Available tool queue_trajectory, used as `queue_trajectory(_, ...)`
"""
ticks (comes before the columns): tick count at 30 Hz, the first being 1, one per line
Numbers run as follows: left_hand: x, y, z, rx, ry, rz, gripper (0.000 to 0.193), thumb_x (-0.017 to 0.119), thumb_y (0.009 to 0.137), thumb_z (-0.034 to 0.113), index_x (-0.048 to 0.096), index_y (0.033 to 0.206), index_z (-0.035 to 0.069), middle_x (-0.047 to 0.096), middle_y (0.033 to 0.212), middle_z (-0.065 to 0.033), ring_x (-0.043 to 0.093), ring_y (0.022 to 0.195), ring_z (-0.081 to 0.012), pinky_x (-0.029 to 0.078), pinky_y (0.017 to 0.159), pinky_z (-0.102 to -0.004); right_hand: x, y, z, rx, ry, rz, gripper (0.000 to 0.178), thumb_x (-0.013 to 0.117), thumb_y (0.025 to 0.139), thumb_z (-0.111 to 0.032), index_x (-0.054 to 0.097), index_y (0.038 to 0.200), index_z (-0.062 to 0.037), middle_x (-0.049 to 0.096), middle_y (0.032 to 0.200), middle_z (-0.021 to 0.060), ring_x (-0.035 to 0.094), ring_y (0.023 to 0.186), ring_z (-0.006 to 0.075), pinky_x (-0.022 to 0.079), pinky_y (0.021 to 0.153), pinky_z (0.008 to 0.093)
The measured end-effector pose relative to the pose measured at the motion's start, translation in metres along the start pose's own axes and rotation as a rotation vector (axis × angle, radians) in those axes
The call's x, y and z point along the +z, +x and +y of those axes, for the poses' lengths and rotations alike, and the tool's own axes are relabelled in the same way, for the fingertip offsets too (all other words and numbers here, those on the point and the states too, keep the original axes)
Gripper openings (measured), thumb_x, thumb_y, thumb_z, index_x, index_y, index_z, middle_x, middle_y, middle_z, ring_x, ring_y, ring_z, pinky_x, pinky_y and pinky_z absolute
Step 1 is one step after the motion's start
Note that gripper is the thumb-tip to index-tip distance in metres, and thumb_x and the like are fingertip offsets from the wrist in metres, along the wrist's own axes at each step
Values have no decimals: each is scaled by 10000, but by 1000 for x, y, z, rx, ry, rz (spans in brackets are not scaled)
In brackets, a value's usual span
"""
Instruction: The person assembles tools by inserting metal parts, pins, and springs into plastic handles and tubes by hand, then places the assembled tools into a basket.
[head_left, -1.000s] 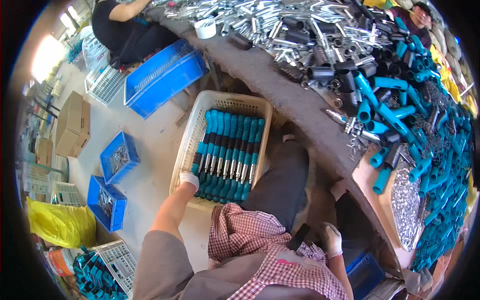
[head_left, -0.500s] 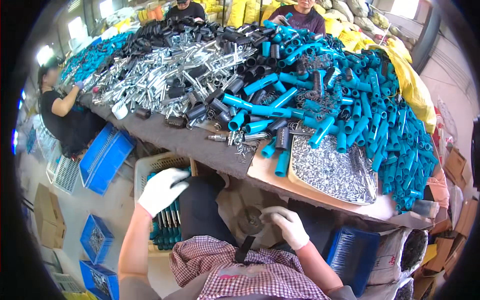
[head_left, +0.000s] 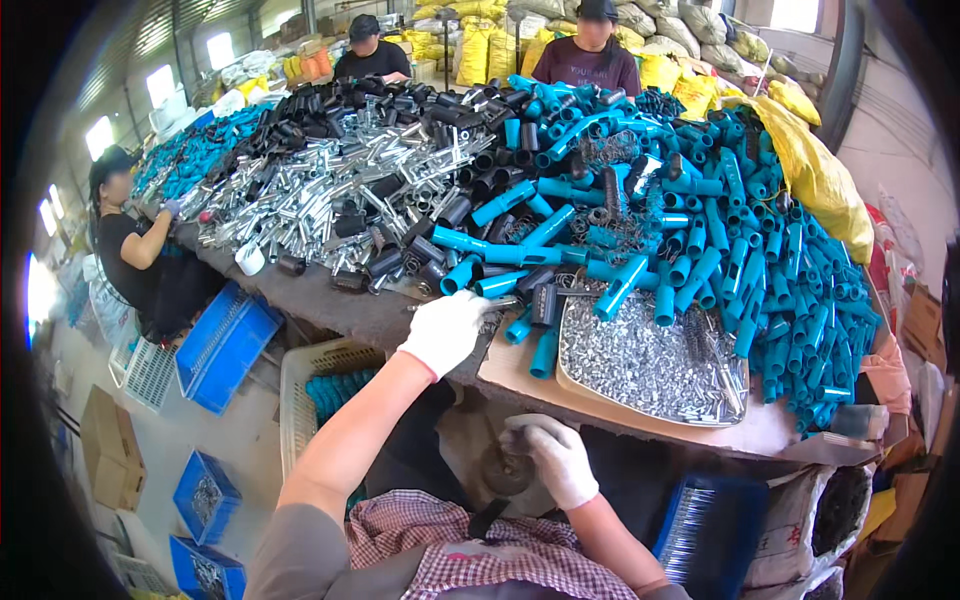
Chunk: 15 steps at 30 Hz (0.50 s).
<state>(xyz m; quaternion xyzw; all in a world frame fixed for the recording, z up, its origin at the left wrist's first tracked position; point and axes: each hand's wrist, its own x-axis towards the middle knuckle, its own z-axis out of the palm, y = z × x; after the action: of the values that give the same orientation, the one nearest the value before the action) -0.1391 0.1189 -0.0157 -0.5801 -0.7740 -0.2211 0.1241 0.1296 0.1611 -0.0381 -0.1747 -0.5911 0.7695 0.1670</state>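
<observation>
My left hand (head_left: 447, 335), in a white glove, lies at the table's front edge over small metal parts. Its fingers are bunched together, and whatever they grip is hidden beneath them. In front of my body, over the dark gap below the table, my right hand (head_left: 555, 462) is gloved too, with curled fingers; anything inside it is too hidden to name. Right of my left hand are a black sleeve (head_left: 544, 304), teal tubes (head_left: 622, 287) and a tray of small silvery parts (head_left: 655, 360). A round metal piece (head_left: 508, 472) sits below my right hand.
Silvery rods (head_left: 300, 190) and black sleeves heap the table. A cream basket (head_left: 290, 400) with teal pieces stands left of my legs. Blue crates (head_left: 228, 345) are on the left; a blue bin (head_left: 710, 520) of thin rods is at right. Three people work around the table.
My left hand has gone from above the cream basket, up and right, to the table edge. My right hand has barely moved, its fingers staying curled. The view has tilted up slightly.
</observation>
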Motion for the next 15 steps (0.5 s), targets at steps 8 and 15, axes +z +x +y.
queue_trajectory(8, 16, 31, -20, -67, 173, -190, 153, 505, 929, 177, 635, 988, 121, 686, 908, -158, 700, 843, -367, 551, 708, -504, 36, 62, -11, 64, 273, -180, 309, 536, 1010, -189, 627, 1218, 21, 673, 1035, 95, 644, 927, 179, 530, 872, 335)
queue_trajectory(15, -18, 23, -2, -88, -76, -61, 220, 607, 900, 230, 679, 1081, 128, 688, 1023, -150, 692, 910, -338, 560, 797, -438, 15, 123, 35, 135, 730, -265, 579, 470, 1039, -474, 464, 1398, -20, 606, 1220, 161, 612, 1003, 270, 519, 839, 413)
